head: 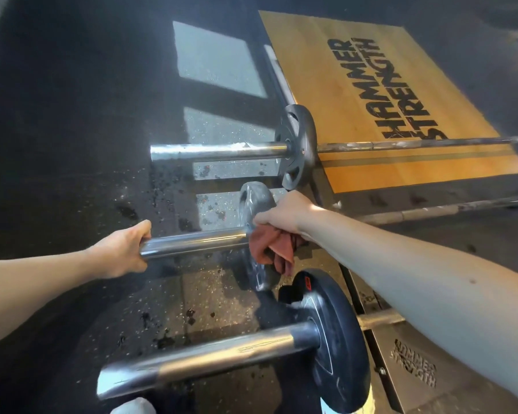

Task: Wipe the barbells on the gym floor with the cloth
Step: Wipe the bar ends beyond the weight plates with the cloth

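— Left hand (pixel 123 249)?
— Curled round the outer end of the middle barbell (pixel 192 242), low over the gym floor (pixel 72 144).
— Right hand (pixel 284 215)?
— Gripping a rust-red cloth (pixel 269 249), bunched against the bar beside the plate (pixel 257 201); fingers apparently closed, partly hidden.
— Others?
— Far barbell (pixel 219 150) beyond both hands, near barbell (pixel 207 357) this side of them.
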